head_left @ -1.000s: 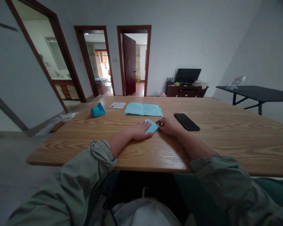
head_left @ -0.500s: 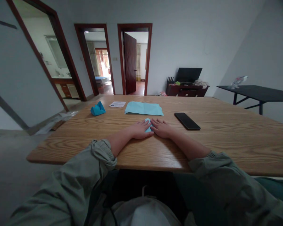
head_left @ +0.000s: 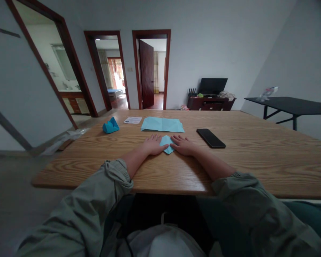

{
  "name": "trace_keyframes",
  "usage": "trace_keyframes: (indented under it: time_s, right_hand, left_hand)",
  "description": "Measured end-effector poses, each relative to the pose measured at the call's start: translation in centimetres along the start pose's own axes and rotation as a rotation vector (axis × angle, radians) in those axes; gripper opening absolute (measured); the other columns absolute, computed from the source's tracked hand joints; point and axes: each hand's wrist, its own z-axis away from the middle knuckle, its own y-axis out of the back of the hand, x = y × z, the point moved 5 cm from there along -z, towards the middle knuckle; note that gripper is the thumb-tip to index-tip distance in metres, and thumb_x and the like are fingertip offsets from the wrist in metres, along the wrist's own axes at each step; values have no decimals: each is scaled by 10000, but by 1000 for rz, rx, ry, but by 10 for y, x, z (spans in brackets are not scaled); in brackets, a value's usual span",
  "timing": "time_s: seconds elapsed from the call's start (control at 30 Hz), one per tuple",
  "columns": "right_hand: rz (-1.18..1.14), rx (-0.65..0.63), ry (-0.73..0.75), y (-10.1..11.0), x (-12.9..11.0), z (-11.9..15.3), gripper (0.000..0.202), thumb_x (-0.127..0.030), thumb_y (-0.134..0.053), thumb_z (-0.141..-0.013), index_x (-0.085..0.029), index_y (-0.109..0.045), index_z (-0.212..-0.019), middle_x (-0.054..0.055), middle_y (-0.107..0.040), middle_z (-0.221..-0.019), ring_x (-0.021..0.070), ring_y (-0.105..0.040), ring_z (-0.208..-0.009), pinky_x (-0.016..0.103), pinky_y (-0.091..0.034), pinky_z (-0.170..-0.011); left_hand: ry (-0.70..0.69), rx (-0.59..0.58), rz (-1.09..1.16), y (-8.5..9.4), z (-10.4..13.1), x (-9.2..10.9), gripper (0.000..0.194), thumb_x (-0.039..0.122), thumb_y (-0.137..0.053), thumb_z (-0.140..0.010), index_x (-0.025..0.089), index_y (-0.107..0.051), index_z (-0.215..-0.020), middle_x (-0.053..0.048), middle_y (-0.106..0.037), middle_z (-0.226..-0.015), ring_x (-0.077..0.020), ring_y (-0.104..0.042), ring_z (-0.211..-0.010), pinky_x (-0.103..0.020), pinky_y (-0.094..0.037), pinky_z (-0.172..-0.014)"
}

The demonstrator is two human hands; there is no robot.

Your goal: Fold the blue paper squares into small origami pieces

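A small folded piece of light-blue paper (head_left: 167, 140), pointed at its near end, lies flat on the wooden table (head_left: 139, 175). My left hand (head_left: 153, 145) rests palm down at its left side, fingers stretched out and thumb on the paper. From the right, my right hand (head_left: 184, 145) lies flat against the other side, its fingers over the paper's edge. Just beyond both hands is a larger creased sheet of light-blue paper (head_left: 162, 124).
A folded darker-blue paper shape (head_left: 111, 125) stands at the table's left, near a small printed card (head_left: 133, 120). A black phone (head_left: 211, 138) lies right of my hands. Farther off are a black table (head_left: 291, 104) and a monitor (head_left: 213, 86) on a cabinet.
My left hand has slid left, away from my right hand, uncovering more of the small folded paper. My right hand has barely moved. The view has shifted slightly.
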Motion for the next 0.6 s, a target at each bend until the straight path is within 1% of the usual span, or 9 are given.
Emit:
trace_keyframes:
  time_s: [0.07,0.17,0.23,0.3,0.4,0.47,0.53,0.6]
  right_hand:
    - [14,-18,-38,1,3,0,637,-544,-219,-929,-230,-209,-1482,110,-166,-1541,342,-128,-1401,626,-126,-1066]
    - [24,-45,-67,3,5,2,596,-501,-197,-942,-259,-184,-1486,93,-148,-1548,352,-108,-1402,656,-114,-1048]
    - [24,-65,-90,4,8,3,588,-483,-170,-947,-263,-155,-1491,97,-129,-1551,360,-98,-1401,664,-111,-1042]
    - [20,-80,-124,4,12,5,575,-488,-148,-946,-297,-151,-1488,98,-128,-1552,375,-98,-1397,673,-114,-1031]
    - [10,-81,-186,6,22,6,554,-511,-126,-941,-362,-186,-1471,92,-152,-1549,402,-118,-1387,690,-128,-1010]
    - [4,-56,-217,8,27,6,549,-515,-124,-940,-373,-218,-1461,86,-177,-1544,399,-141,-1384,694,-140,-1002]
    - [-6,-25,-229,10,29,6,544,-509,-136,-940,-370,-257,-1451,81,-210,-1534,381,-165,-1383,691,-152,-1001]
    - [-21,0,-232,10,29,6,537,-501,-150,-940,-365,-295,-1439,77,-240,-1524,362,-188,-1380,681,-166,-1005]
  left_hand:
    - [14,2,-4,1,-1,-8,934,788,-182,-781,158,-218,-1470,-146,-148,-1533,-331,-121,-1408,-521,-121,-1113]
    - [-25,-12,-11,4,-1,-16,914,774,-204,-794,153,-243,-1462,-148,-158,-1531,-333,-137,-1404,-508,-131,-1114]
    - [-64,-47,-11,5,-1,-20,847,731,-219,-827,173,-240,-1465,-135,-155,-1534,-325,-137,-1405,-504,-141,-1113]
    - [-80,-88,-12,6,0,-24,749,667,-219,-870,220,-221,-1471,-113,-152,-1539,-320,-139,-1405,-514,-145,-1107]
    - [-31,-116,-17,9,0,-31,641,608,-195,-903,310,-202,-1471,-86,-147,-1544,-340,-141,-1401,-567,-139,-1086]
    - [1,-119,-15,11,0,-35,598,592,-189,-910,360,-208,-1460,-65,-159,-1544,-351,-149,-1397,-596,-135,-1072]
    - [7,-117,-7,13,1,-37,570,575,-200,-916,377,-234,-1450,-46,-185,-1540,-347,-173,-1393,-598,-146,-1070]
    - [-7,-77,11,16,2,-35,571,559,-206,-922,353,-233,-1454,-45,-190,-1539,-336,-178,-1394,-582,-162,-1074]
